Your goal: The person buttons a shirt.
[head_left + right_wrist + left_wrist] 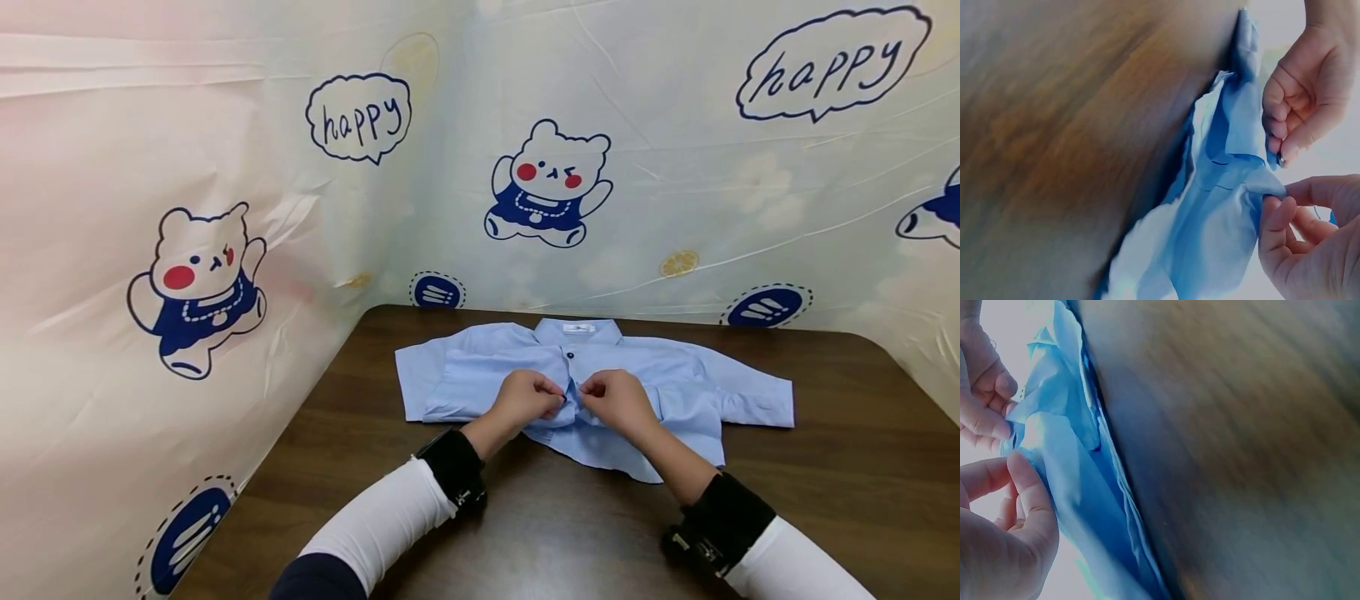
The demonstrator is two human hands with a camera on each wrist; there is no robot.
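A light-blue short-sleeved shirt (480, 358) lies front side up on the brown table, its collar at the far side. One dark button (570, 356) shows on the placket below the collar. My left hand (527, 397) pinches one front edge lower down, with a dark button (1281, 160) at its fingertips in the right wrist view. Opposite it, my right hand (619, 402) pinches the other front edge between thumb and finger, lifting the cloth into folds. Both hands' fingertips are close together, the front parting between them.
The wooden table (555, 533) stands against a printed backdrop (450, 192) with cartoon bears and the word "happy". Black straps (453, 468) with small cameras circle both wrists, over white sleeves (382, 517).
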